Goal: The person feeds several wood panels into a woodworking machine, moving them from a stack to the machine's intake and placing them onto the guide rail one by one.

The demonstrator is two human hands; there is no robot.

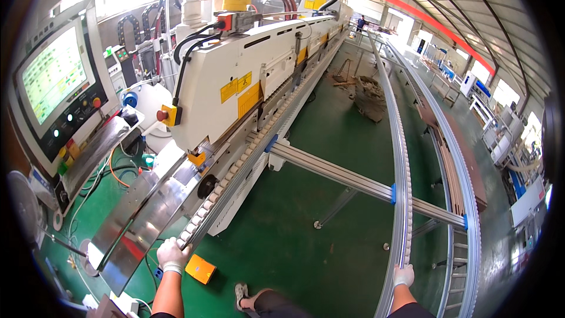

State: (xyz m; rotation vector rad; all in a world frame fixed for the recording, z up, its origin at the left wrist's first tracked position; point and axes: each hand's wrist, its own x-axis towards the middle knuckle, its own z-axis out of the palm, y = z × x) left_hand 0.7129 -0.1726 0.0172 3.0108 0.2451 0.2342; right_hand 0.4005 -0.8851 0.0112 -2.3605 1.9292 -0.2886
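Gloved left hand on the roller track, gloved right hand on the metal rail, grips unclear.

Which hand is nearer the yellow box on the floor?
Left. The left hand, at the roller track's near end, appears just left of the yellow box; the right hand, at the metal rail, is far to its right.

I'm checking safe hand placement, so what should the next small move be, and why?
Perhaps ease the left hand back slightly from the row of white rollers: it sits at their near end, where a roller might turn against the fingers. The right hand is at the separate metal rail, so it could probably offer some steadiness meanwhile.
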